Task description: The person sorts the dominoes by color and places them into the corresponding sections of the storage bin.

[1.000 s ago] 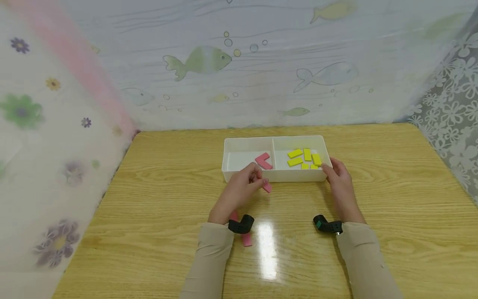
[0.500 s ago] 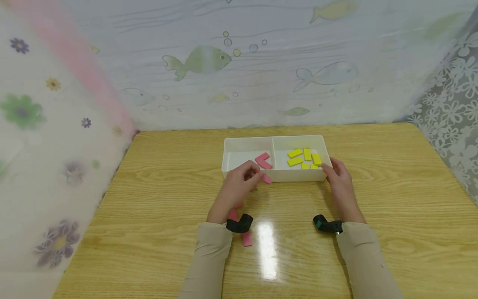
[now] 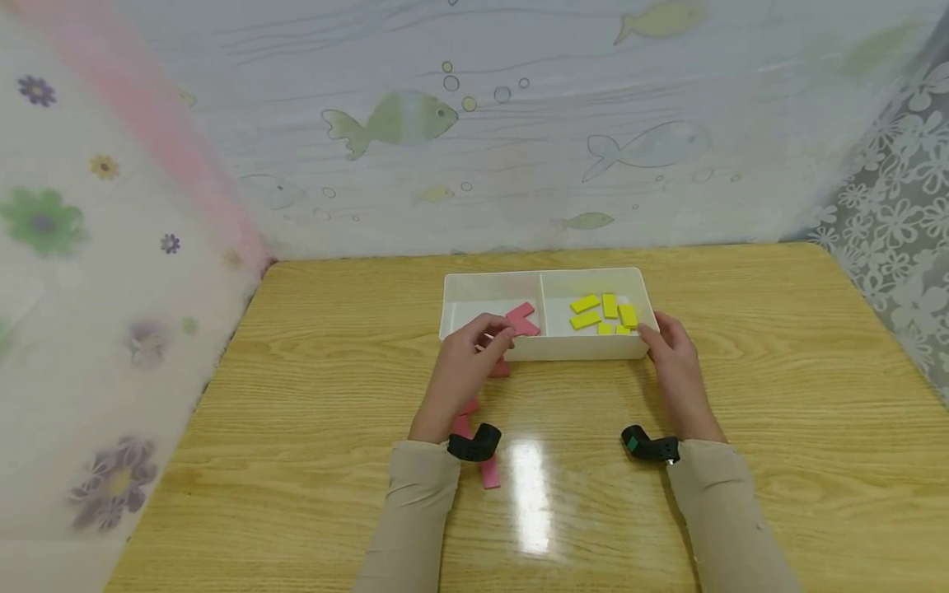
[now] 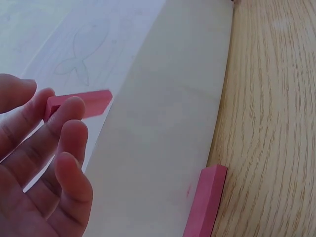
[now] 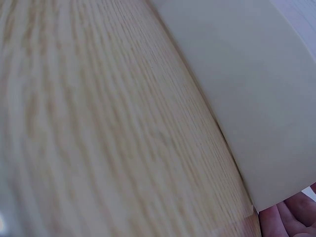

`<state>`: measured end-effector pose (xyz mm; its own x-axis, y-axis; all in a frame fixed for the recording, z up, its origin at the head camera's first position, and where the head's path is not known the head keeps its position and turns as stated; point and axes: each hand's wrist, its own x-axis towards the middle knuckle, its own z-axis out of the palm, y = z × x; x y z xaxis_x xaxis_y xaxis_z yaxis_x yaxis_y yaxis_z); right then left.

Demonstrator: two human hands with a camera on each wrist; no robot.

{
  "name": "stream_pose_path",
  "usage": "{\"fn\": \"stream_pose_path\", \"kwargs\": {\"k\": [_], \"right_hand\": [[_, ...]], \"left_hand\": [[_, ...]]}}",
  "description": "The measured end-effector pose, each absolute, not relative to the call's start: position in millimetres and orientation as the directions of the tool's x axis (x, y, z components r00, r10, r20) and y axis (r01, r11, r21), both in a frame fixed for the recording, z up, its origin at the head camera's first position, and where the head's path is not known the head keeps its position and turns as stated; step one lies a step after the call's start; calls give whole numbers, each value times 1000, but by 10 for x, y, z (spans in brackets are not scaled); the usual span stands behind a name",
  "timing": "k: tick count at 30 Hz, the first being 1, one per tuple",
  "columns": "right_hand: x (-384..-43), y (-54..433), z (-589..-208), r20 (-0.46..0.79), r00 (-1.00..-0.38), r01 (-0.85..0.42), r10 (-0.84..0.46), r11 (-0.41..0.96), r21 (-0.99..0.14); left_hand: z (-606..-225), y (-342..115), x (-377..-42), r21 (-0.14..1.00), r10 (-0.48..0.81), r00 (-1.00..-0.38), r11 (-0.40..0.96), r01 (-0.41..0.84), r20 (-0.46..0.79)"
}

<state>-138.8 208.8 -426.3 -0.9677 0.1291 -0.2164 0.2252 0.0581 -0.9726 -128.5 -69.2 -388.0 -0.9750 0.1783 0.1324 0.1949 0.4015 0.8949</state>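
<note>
The left hand (image 3: 465, 361), its grip pinching a pink block (image 4: 96, 103), now reaches the box (image 3: 578, 349) that the right hand (image 3: 676, 360) holds, so placing seems near.

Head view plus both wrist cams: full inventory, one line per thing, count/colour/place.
Table: 1, wood-toned, across foreground
Divided box: 1, white, on table
Yellow pieces: 6 visible, yellow, box's right half
Boxed pink pieces: count unclear, pink, V shape, box's left half
Loose pink pieces: count unclear, pink, on table, partly hidden
Held pink piece: 1, pink, near box's rim
Fish-pattern wall: 1, pale, behind table
Flowered wall: 1, whitish, left
Lace-like panel: 1, grey/white, far right
Wrist devices: 2, black, one per wrist
Sleeves: 2, beige, forearms
Left hand: 1, bare, at box's front
Right hand: 1, bare, gripping box's right end
</note>
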Motion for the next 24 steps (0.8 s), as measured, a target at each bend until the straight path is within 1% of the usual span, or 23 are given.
{"fn": "stream_pose_path", "kwargs": {"k": [7,11,24], "right_hand": [[-1383,2093,-4278,-205,-971,213,124,62,-975],[-1388,2086,-4270,-207,-970,216,127,59,-975],[-1392,2084,-4262,-215,-967,223,134,52,-973]], "left_hand": [[-3900,-696,-1292,897,132,-987,419,139,92],[-3911,-700,-1299,900,126,-989,419,119,72],[-3933,-698,-1315,872,118,-990,472,128,81]]}}
